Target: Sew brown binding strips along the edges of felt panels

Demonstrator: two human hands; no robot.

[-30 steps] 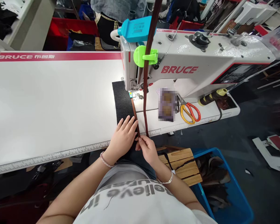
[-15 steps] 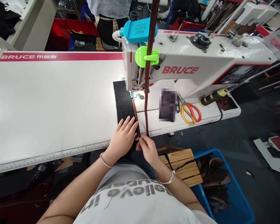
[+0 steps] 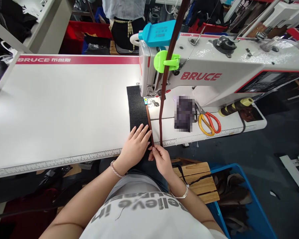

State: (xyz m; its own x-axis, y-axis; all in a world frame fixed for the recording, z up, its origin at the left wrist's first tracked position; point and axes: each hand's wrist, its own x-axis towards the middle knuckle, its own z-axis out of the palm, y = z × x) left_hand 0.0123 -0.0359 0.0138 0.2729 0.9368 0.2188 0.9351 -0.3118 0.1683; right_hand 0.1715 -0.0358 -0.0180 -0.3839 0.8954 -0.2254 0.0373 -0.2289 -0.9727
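Observation:
My left hand [image 3: 137, 144] lies flat on a black fabric strip [image 3: 136, 108], fingers stretched forward and slightly apart. The strip runs from under the needle area of a white BRUCE sewing machine [image 3: 201, 66] to the table's front edge. Along its right side lies a narrow brown band [image 3: 149, 120]. At the front edge, my right hand [image 3: 161, 161] pinches this band between thumb and fingers. Another length of brown band [image 3: 163, 96] hangs down in front of the machine, past a green clip [image 3: 160, 61].
Scissors [image 3: 209, 123] with orange and yellow handles, a blurred dark item [image 3: 184, 114] and a thread cone [image 3: 235, 107] are on the right. Below stand a wooden stool [image 3: 201, 181] and a blue bin [image 3: 260, 205]. A person [image 3: 124, 13] is behind the table.
The whole view has shifted, so the machine and table appear farther right. Both hands keep nearly the same pose on the fabric and band.

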